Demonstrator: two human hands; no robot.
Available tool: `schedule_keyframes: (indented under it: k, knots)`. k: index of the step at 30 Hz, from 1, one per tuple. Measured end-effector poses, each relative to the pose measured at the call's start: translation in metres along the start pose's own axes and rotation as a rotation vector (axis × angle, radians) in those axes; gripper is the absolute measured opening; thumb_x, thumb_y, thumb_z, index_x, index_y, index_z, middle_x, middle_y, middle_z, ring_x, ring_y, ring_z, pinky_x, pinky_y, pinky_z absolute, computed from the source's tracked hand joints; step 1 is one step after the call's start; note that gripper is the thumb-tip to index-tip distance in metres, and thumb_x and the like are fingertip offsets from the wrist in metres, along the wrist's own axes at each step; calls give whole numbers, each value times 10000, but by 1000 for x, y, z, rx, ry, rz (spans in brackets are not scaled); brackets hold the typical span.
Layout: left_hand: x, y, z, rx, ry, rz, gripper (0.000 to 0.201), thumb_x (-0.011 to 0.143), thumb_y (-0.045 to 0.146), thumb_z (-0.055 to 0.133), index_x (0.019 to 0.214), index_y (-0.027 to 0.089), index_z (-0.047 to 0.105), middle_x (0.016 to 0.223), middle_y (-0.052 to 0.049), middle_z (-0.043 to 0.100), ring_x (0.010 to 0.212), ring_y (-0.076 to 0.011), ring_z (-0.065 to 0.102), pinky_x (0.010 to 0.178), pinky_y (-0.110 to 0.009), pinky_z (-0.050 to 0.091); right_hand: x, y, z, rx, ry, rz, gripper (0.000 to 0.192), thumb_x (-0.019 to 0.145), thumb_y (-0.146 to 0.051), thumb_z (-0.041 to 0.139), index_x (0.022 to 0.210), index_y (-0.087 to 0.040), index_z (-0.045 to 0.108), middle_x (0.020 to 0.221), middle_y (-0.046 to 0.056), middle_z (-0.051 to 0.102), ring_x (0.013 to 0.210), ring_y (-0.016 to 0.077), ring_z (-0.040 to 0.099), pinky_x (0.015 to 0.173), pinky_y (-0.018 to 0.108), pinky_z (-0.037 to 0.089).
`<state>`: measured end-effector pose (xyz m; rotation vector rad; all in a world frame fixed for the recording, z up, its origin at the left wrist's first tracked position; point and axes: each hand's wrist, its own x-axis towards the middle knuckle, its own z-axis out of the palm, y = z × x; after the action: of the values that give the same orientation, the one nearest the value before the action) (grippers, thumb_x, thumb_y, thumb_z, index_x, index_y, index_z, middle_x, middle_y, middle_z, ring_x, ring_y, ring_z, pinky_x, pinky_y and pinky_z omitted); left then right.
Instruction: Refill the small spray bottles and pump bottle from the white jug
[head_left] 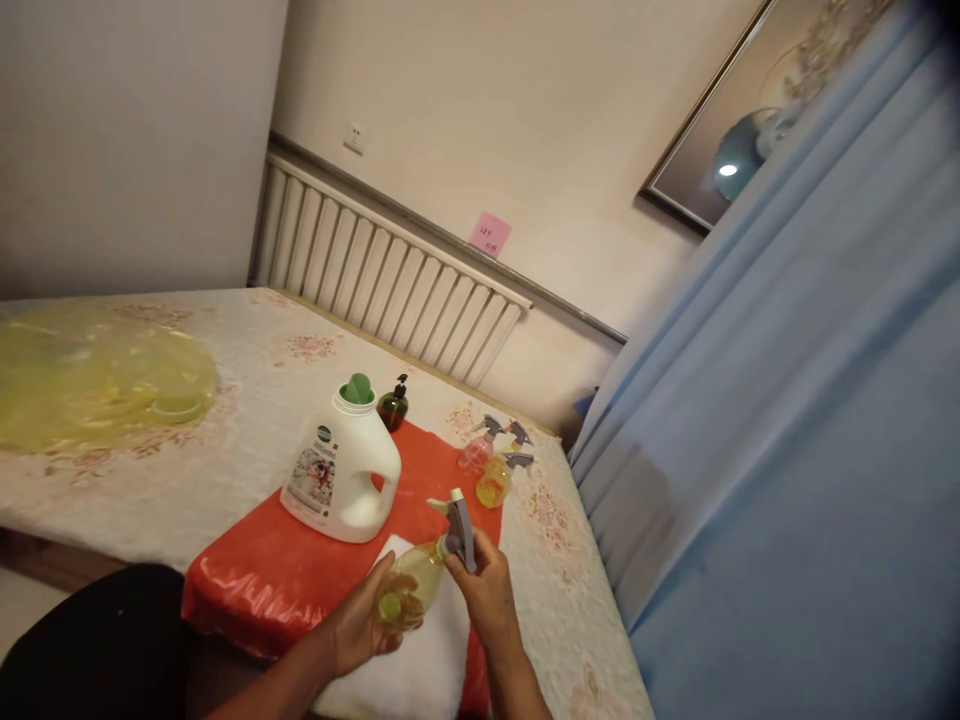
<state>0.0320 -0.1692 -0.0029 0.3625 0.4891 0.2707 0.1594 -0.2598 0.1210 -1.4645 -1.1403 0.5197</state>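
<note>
A clear yellow spray bottle (420,570) is tilted between my two hands, above a white cloth (442,650) on a red plastic covering (300,580). My left hand (367,610) wraps round the bottle's body. At its top, the fingers of my right hand (484,585) close on the grey spray head (461,530); whether the head is screwed tight I cannot tell. Just beyond stands a large white jug (345,470) with a handle and a green piece (358,389) in its mouth. Behind it is a dark green pump bottle (393,405).
Several small spray bottles, among them a yellow one (493,482) and a pink one (478,452), stand at the red covering's right edge. A yellow translucent bag (112,370) lies left on the flowered tablecloth (255,400). A blue curtain (765,450) hangs right; a radiator (390,270) is behind.
</note>
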Motion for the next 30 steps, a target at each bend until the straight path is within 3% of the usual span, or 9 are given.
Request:
schedule_keyframes:
  k: [14,21,30]
  knots:
    - [-1,1,3,41,53,-2,552,763,688,608,986,184,575,770,-61,714,654,-229,715,406,-201,444,6,-7,-6,-155,-36,48,60,731,-181,633,782,-166,659,704,-33,594,676,147,508,640,243,398]
    - [1,1,1,42,45,3,557,777,683,596,1015,180,576,778,-62,709,646,-226,711,404,-204,441,8,-9,-7,-197,-68,38,101,714,-145,661,806,-180,680,731,-31,622,702,158,548,667,247,423]
    - [2,0,0,53,56,5,597,768,694,598,1054,170,577,822,-78,719,680,-247,722,403,-205,429,6,-10,0,-214,-8,30,146,685,-158,706,824,-181,664,790,0,686,721,181,630,700,277,496]
